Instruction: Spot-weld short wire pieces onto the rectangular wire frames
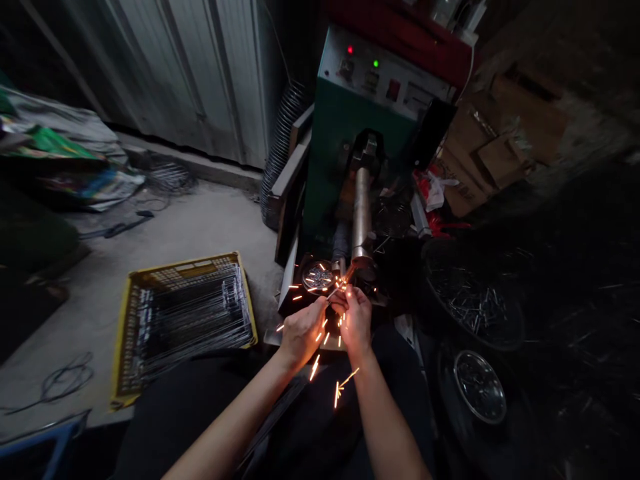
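My left hand (304,330) is closed around a thin metal rod (332,293) that points up toward the electrodes of a spot welder (325,153). Close beside it, my right hand (358,319) is pinched at the same spot; what lies between its fingers is too small and glaring to make out. Orange sparks (315,367) fly from the contact point, over both hands and down toward my lap. Above the hands, a thick metal arm (362,207) reaches out from the welder's green front. A round dish of small metal parts (317,276) sits just left of the electrodes.
A yellow crate (121,340) of long thin metal rods stands on the floor at left. To the right are a dark basin (430,267) of metal pieces and a shiny round bowl (480,387). Cardboard boxes (470,147) lean behind; a coiled hose (285,147) stands by the wall.
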{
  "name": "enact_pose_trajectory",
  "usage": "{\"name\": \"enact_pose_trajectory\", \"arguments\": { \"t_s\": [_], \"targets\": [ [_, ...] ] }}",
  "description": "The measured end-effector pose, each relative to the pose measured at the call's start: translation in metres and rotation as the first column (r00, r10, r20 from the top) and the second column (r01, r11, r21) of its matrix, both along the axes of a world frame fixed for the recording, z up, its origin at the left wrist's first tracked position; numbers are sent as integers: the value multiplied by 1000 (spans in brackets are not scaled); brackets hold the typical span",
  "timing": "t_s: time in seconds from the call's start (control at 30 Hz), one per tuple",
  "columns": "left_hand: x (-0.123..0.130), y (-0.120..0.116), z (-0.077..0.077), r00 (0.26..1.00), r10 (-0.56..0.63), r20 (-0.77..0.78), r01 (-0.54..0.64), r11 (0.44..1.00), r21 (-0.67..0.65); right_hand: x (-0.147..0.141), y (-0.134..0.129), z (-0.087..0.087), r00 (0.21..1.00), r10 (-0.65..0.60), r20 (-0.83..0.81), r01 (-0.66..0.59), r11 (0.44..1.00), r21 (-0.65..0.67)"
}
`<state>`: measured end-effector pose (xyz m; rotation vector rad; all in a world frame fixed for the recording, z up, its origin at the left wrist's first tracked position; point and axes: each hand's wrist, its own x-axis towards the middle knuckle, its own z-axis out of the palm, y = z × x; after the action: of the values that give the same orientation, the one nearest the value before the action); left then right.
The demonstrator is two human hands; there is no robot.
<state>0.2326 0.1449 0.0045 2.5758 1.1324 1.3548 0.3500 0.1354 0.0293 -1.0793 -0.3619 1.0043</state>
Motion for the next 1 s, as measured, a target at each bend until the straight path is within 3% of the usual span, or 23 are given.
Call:
{"name": "enact_pose_trajectory", "arguments": {
  "t_s": [0.1, 0.3, 0.6, 0.73, 0.87, 1.0],
  "targets": [
    [-2, 2, 3, 1000, -10, -14, 10, 1000, -29, 2, -2, -2, 1000, -6, 27, 7, 999, -42],
    [2, 20, 9, 998, -51, -29, 49, 997, -59, 16, -4, 0, 955, 8, 298, 0, 1000, -30],
    [13, 39, 6, 994, -90, -65, 84, 992, -96, 30, 3, -6, 935, -23, 354, 31, 999, -19],
    [11, 41, 7, 988, -114, -103, 101, 987, -125, 31, 2, -4, 952, -17, 306, 29, 999, -35],
    [10, 43, 12, 982, -138, -129, 119, 982, -147, 27, -19, -10, 965, 25, 263, 2, 995, -104],
    [-4, 40, 15, 970, -176, -167, 154, 979, -136, 4, -70, -46, 886, 204, 417, -99, 960, -260]
  ]
}}
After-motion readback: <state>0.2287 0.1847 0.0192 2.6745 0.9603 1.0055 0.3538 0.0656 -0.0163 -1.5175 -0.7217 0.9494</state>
